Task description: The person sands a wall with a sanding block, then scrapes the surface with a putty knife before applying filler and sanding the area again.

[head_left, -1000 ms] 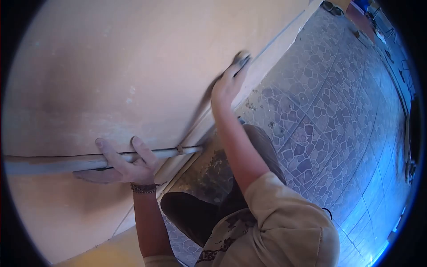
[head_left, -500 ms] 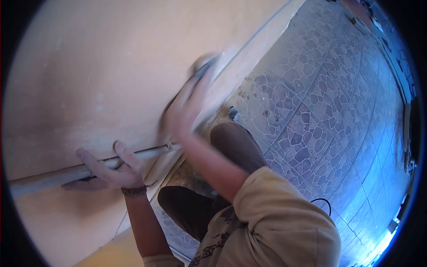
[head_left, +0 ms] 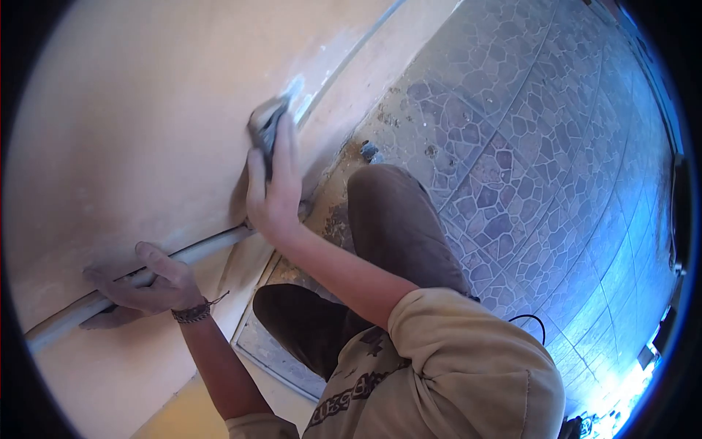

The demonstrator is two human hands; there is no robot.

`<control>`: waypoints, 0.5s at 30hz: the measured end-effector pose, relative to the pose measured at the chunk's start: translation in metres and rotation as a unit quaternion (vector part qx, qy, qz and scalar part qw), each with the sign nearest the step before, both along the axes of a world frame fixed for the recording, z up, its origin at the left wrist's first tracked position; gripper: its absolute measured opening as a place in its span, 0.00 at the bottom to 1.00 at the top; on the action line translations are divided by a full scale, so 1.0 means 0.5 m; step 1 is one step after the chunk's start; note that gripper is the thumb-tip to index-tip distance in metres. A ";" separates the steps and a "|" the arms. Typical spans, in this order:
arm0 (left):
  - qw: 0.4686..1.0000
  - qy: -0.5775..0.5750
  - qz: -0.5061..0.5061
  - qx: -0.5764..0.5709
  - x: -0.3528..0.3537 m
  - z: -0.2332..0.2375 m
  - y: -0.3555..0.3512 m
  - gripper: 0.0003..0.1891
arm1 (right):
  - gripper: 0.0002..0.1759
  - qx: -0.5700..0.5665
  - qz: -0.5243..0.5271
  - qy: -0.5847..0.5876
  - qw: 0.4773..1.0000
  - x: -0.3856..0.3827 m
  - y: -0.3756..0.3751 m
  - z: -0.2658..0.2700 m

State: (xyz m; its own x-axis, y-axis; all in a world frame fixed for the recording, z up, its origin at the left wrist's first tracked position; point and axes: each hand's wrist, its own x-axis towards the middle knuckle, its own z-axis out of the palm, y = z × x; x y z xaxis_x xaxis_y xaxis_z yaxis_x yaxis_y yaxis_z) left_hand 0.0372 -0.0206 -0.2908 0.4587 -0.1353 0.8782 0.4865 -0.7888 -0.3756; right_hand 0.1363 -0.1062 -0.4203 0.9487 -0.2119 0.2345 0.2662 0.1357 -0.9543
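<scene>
My right hand (head_left: 274, 197) presses a folded, grey-tan piece that looks like sandpaper (head_left: 265, 126) against the pale plaster wall (head_left: 146, 110). The thumb lies along one side of it and the fingers along the other. Whitish patches (head_left: 296, 86) mark the wall just past it. Lower left, my left hand (head_left: 157, 289), dusty and with a bracelet at the wrist, rests across a light pipe (head_left: 205, 249) that runs along the wall. Its fingers are spread and stretched out, some over the pipe and some below it.
A thin raised line (head_left: 358, 47) runs along the lower wall. Beside my knee (head_left: 387, 197), a small dark object (head_left: 371, 151) and crumbs lie at the wall's foot. Stone-patterned floor tiles (head_left: 497, 183) spread to the right, with a bright light at lower right.
My right hand has drawn the folded piece down and left along the wall, and its motion blur is gone. My left hand sits farther left on the pipe. The view has shifted.
</scene>
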 end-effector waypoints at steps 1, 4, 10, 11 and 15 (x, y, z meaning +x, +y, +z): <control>1.000 0.002 0.019 0.002 0.001 0.000 0.000 0.34 | 0.32 -0.010 0.014 0.003 1.000 -0.020 -0.004 -0.011; 1.000 -0.014 0.002 -0.012 0.008 -0.007 0.006 0.34 | 0.34 0.000 0.049 0.037 0.998 -0.009 -0.031 -0.024; 0.996 0.024 0.079 -0.029 0.006 -0.020 -0.008 0.36 | 0.41 0.291 0.127 0.273 0.908 0.024 -0.082 -0.087; 0.996 0.026 0.085 -0.024 0.006 -0.022 -0.007 0.37 | 0.38 0.276 0.101 0.237 0.926 0.028 -0.087 -0.108; 0.991 0.050 0.120 -0.029 0.003 -0.019 -0.009 0.37 | 0.40 0.280 0.114 0.274 0.913 0.051 -0.122 -0.136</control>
